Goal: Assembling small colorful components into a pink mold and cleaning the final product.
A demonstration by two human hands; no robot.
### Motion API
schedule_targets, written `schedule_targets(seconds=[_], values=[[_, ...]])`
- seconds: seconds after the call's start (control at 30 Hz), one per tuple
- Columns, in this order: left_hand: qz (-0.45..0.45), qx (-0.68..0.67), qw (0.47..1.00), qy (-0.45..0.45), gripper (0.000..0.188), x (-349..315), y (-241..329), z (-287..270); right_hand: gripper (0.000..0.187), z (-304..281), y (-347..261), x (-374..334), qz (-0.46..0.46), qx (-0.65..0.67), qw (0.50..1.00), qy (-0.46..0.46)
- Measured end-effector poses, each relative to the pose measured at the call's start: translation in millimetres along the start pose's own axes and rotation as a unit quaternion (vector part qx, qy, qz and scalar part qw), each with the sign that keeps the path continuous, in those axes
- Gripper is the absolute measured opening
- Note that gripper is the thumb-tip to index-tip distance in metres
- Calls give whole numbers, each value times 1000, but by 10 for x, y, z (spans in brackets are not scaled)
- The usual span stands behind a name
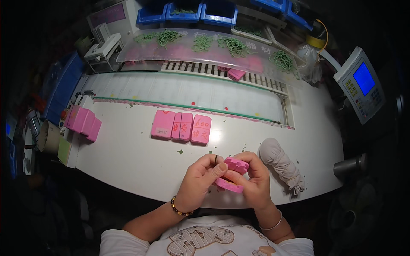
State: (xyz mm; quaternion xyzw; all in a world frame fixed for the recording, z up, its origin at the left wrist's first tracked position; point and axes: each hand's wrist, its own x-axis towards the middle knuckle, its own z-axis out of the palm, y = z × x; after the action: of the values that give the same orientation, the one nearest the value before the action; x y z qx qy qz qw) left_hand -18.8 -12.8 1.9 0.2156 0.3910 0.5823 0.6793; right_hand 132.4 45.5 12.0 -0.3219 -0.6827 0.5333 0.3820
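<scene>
Hands together at the table's near edge: your left hand (200,177) and right hand (254,179) clamp a two-part pink mould (232,173) between them. Held over the rim, it could drop into your lap if your thumb slips; three pink blocks (181,126) lie just beyond.

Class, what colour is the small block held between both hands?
Pink; the block shows best in the head view.

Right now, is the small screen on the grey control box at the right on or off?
On. The screen glows bright blue on the grey control box, above its keypad.
</scene>
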Motion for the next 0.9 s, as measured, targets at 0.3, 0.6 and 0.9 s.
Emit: schedule_targets(seconds=[0.3,0.6,0.9], values=[[144,124,982,1,18,-24,-24,16,22,49,-42,-32,97,218,970,34],[181,68,981,25,19,8,-66,-50,23,27,69,-55,21,17,1000,-6],[131,137,980,-52,36,4,171,-38,18,-6,18,-62,-8,-59,997,50]])
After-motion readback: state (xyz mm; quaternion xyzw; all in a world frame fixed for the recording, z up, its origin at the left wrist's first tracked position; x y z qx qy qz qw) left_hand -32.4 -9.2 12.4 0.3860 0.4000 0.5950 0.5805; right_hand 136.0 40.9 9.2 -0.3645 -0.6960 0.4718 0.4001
